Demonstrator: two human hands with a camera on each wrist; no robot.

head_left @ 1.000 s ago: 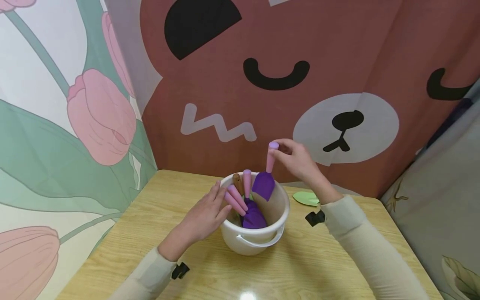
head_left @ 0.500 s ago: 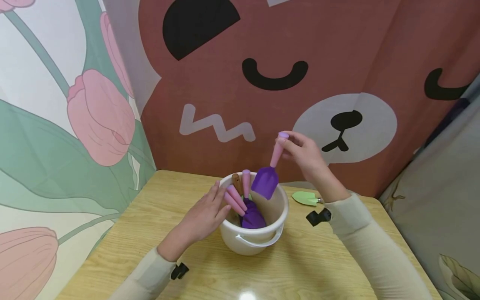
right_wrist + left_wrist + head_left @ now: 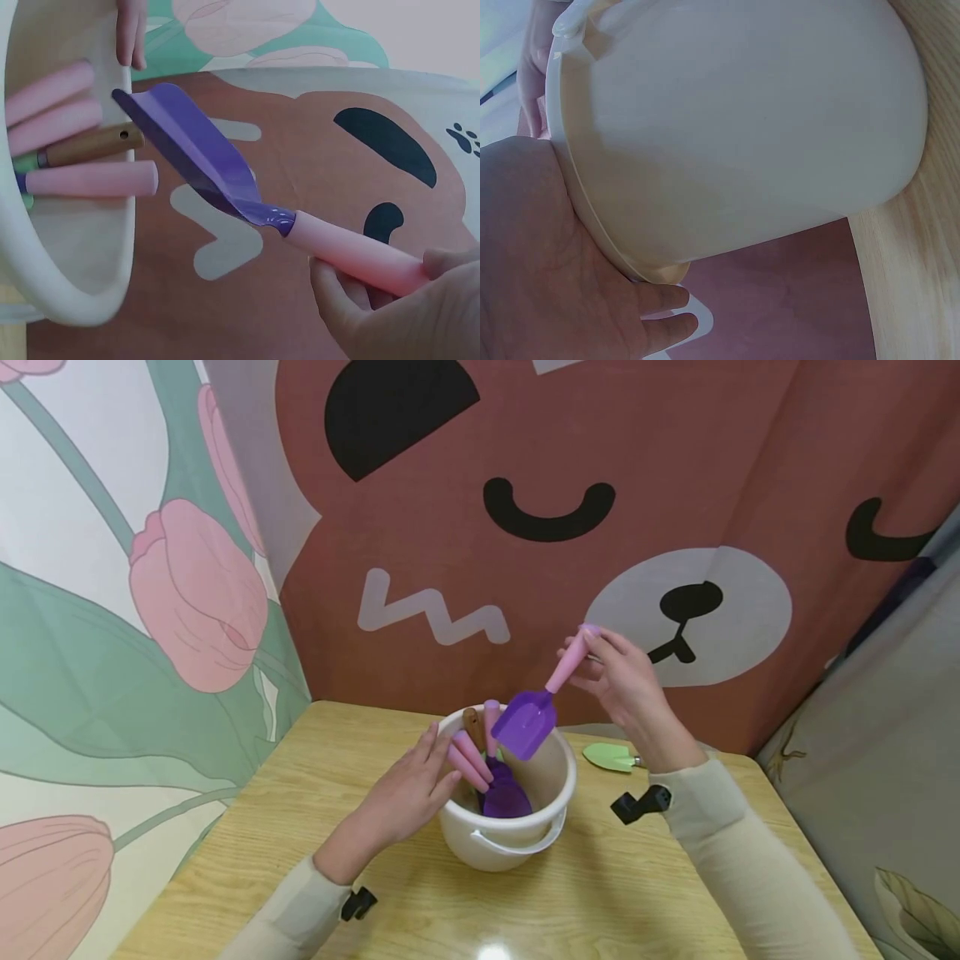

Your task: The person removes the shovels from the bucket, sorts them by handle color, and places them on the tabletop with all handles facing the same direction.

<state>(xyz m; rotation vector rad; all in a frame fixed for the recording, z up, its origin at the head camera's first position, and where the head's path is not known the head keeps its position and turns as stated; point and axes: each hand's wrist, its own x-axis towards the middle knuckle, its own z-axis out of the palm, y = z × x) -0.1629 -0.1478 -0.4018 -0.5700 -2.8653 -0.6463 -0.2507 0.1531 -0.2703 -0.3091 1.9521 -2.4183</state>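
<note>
My right hand (image 3: pixel 626 681) grips the pink handle of a purple hand shovel (image 3: pixel 527 724) near its end. The shovel's blade tilts down to the left over the white bucket (image 3: pixel 491 847); the right wrist view shows the blade (image 3: pixel 199 142) side-on. My left hand (image 3: pixel 401 789) rests on the bucket's left rim with its fingers extended. In the left wrist view its palm lies against the rim. Inside the bucket are several pink handles (image 3: pixel 471 762), a brown wooden handle (image 3: pixel 473 727) and purple blades (image 3: pixel 507 797). Their lower parts are partly hidden.
A green hand trowel (image 3: pixel 611 757) lies on the wooden table (image 3: pixel 615 877) right of the bucket, its handle hidden behind my right wrist. The bucket's white carrying handle (image 3: pixel 525 846) hangs at the front. A bear-print curtain (image 3: pixel 420 527) stands close behind the table.
My right hand has moved right and slightly up with the hand shovel, which now leans more, its handle end to the right. My left hand has stayed on the bucket.
</note>
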